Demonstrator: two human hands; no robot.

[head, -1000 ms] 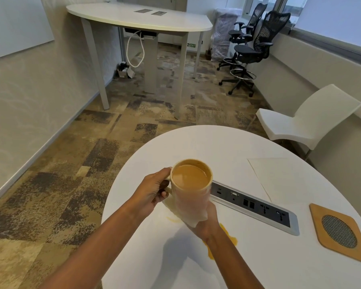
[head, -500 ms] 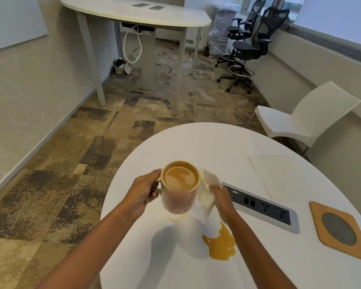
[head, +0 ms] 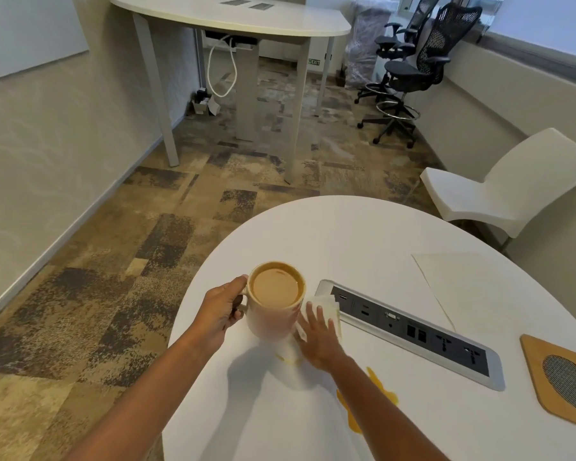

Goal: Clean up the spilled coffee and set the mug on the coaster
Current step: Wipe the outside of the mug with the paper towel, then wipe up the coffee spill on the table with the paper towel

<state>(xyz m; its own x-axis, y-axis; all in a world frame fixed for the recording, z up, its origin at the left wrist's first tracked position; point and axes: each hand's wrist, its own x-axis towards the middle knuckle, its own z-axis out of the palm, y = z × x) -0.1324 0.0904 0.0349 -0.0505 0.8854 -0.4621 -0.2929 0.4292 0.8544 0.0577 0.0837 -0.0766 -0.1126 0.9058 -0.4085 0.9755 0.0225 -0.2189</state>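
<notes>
A: On the white tabletop (head: 363, 234), where's the mug (head: 275, 302)?

B: Lifted just above it, near the edge, left hand (head: 222, 309) with fingers clenched around the handle. It's almost brimful, so likely heavy and sloshy; keep to the handle, level.

A: The coaster (head: 561, 377)?

B: Far right, well apart.

A: And the spill (head: 384, 395)?

B: Unwiped. The right hand (head: 320, 337) presses a soft, limp napkin (head: 328, 311) flat, fingers splayed.
</notes>
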